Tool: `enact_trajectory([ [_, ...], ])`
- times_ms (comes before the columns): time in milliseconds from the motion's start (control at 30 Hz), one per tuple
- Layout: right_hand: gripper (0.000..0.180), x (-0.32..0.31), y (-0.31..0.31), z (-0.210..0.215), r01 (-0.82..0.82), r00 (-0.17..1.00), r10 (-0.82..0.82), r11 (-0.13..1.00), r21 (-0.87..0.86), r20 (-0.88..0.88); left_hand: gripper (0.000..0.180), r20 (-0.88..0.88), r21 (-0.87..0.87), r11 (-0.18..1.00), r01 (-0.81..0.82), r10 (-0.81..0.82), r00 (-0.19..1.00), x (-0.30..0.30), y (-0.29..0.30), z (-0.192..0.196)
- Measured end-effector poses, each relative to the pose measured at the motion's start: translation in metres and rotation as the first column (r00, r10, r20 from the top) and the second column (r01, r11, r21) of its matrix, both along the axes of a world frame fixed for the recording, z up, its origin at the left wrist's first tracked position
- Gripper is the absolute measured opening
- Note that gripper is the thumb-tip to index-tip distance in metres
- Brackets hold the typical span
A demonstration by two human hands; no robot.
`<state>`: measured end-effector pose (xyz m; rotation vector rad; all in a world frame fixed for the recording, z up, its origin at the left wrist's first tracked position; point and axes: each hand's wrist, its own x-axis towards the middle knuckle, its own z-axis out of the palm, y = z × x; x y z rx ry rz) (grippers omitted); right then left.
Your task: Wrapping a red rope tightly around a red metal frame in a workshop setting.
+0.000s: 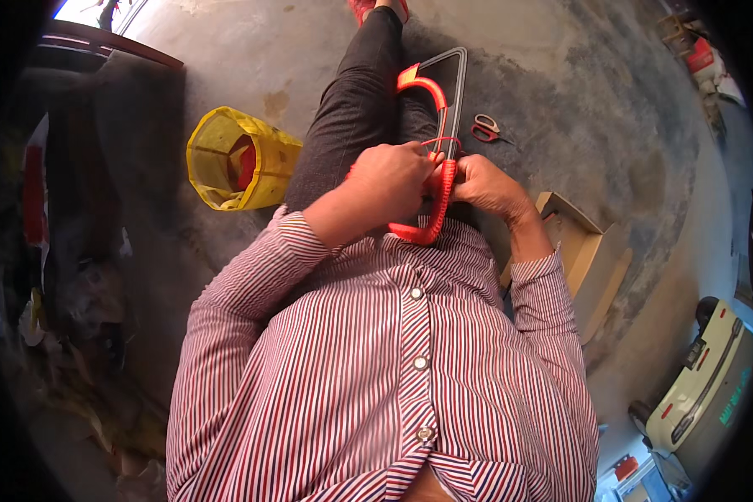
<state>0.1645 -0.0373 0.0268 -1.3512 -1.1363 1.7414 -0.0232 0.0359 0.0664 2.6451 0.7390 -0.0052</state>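
A grey metal frame (pixel 462 84) with rounded corners rests across my lap, its far end reaching over my thigh. Red cord is wound tightly round its near part, and this wrapping (pixel 436 219) bends round the corner closest to my belly. Another red curved length (pixel 431 87) arches at the far left of the frame, with a small orange-yellow piece at its end. My left hand (pixel 391 180) is closed in a pinch on a thin red cord by the frame's side. My right hand (pixel 489 188) grips the wrapped side of the frame, its fingertips partly hidden.
Scissors (pixel 486 129) with red and pale handles lie on the concrete floor to the right. A yellow bin (pixel 269 167) with something red inside lies tipped at my left. An open cardboard box (pixel 579 243) sits at my right, and a cream wheeled object (pixel 696 376) stands farther right.
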Motion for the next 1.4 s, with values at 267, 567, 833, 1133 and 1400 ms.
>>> enact_trajectory([
  [267,0.012,0.055,-0.032,0.025,0.545,0.825,-0.558,0.748,0.379,-0.085,0.017,0.605,-0.275,0.943,-0.19,0.323,0.727,0.017,0.018,-0.025],
  [567,0.025,0.223,-0.19,0.12,0.878,0.456,-0.504,0.392,0.276,-0.733,0.012,-0.083,-0.988,-0.154,0.033,0.686,0.723,0.037,0.013,-0.057],
  [833,0.021,0.2,-0.179,0.04,0.975,0.224,-0.871,0.197,0.107,-0.438,0.021,-0.102,-0.991,-0.133,-0.014,0.682,0.724,0.03,0.01,-0.048],
  [1133,0.008,-0.002,-0.025,0.011,0.507,0.862,-0.498,0.854,0.12,-0.098,0.027,-0.115,-0.986,-0.167,0.007,0.706,0.699,0.033,0.005,-0.045],
  [1400,0.017,-0.018,-0.047,0.114,0.545,0.828,-0.509,0.829,0.127,-0.233,0.014,-0.157,-0.971,-0.239,0.007,0.659,0.735,0.039,0.011,-0.061],
])
